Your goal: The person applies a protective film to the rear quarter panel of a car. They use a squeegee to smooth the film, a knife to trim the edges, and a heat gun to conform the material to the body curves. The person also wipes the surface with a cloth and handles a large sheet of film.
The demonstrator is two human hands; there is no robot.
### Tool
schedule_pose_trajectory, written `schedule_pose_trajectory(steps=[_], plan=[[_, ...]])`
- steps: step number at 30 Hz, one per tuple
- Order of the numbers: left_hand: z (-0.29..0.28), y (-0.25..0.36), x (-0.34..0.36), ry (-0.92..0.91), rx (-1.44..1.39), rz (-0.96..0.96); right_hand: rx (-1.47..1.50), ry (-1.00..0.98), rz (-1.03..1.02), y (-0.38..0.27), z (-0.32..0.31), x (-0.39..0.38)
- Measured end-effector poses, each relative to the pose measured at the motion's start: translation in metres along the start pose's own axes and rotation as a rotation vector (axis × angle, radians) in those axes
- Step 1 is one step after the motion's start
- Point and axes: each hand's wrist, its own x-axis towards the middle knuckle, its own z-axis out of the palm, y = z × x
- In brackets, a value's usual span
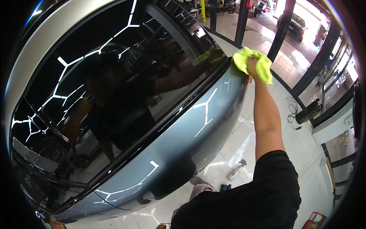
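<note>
My right arm stretches far forward along the side of a glossy grey-blue car (pixel 190 126). In my right hand (pixel 252 65) is a bunched yellow-green cloth (pixel 264 68), its loose folds hanging around the closed fingers. The cloth lies against the car's far corner, just past the end of the dark side window (pixel 126 76). Black trim (pixel 152 128) runs between the glass and the painted panel. The window mirrors my arm and the cloth. My left hand is outside the picture.
A spray bottle (pixel 236 170) stands on the pale tiled floor beside the car, close to a strip of clear film (pixel 241 149). Farther right lies a black cylinder (pixel 308 111) with a coiled cable (pixel 292 110). Dark-framed glass doors (pixel 280 36) line the far side.
</note>
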Motion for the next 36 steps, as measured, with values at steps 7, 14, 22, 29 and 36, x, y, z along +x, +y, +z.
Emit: schedule_pose_trajectory(steps=[7,14,22,29,36], plan=[[0.047,-0.087,-0.037,0.066,-0.399,-0.505,0.626,-0.106,0.269,-0.091,-0.017,-0.048],[0.075,-0.044,0.022,0.376,0.235,0.171,0.043,-0.93,-0.292,-0.243,0.098,-0.248],[0.177,-0.16,0.014,0.633,-0.424,-0.035,-0.188,-1.07,-1.037,-0.352,0.248,-0.545],[0.278,-0.324,-0.132,0.438,-0.388,-0.679,0.128,-1.338,-0.461,-0.504,0.381,-0.658],[0.236,-0.404,-0.155,0.63,-0.249,-0.546,0.145,-1.194,-0.928,-0.567,0.536,-0.815]])
